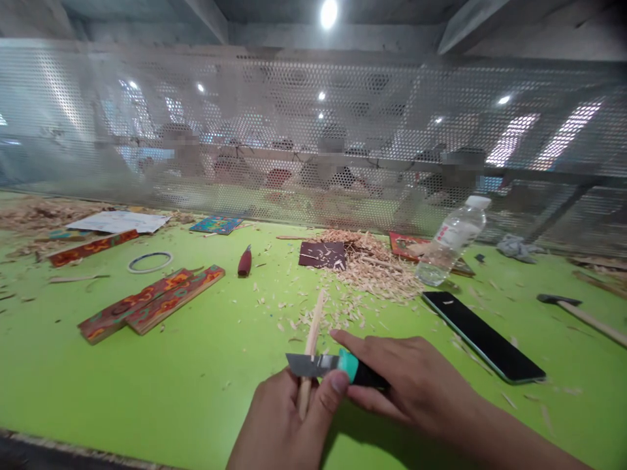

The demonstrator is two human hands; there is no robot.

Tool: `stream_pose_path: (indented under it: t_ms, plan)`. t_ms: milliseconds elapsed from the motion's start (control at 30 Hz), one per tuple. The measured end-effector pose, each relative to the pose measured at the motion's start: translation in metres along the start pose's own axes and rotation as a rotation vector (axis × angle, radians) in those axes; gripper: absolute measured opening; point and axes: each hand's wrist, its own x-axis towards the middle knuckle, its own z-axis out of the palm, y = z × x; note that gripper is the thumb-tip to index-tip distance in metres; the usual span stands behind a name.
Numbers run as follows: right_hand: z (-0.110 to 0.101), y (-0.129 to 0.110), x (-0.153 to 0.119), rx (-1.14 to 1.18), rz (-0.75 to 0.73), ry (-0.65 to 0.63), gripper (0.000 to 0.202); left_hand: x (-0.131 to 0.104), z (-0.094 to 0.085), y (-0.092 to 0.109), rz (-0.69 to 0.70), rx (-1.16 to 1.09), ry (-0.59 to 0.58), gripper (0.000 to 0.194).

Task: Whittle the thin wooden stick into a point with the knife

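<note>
At the bottom centre my left hand (287,418) is closed around the lower end of a thin pale wooden stick (314,324), which points away over the table. My right hand (406,382) grips the black and teal handle of a knife (308,365). The blade lies across the stick, just above my left fingers, with its tip to the left. My left thumb reaches up close to the knife's teal collar. Wood shavings (377,267) are heaped beyond the stick, with loose ones scattered nearer.
On the green table (196,391) are painted boards (151,300), a tape roll (149,262), a red-handled tool (245,261), a dark square (322,254), a bottle (453,241), a phone (482,336) and a hammer (582,313). People show behind a perforated screen (274,130).
</note>
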Motion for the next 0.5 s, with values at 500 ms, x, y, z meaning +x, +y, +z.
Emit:
stream_pose_path:
  t_ms: [500]
  plan:
    - [-0.004,0.015,-0.003,0.068,0.282,0.258,0.053,-0.003,-0.011,0.001,-0.054,-0.322,-0.270,0.063]
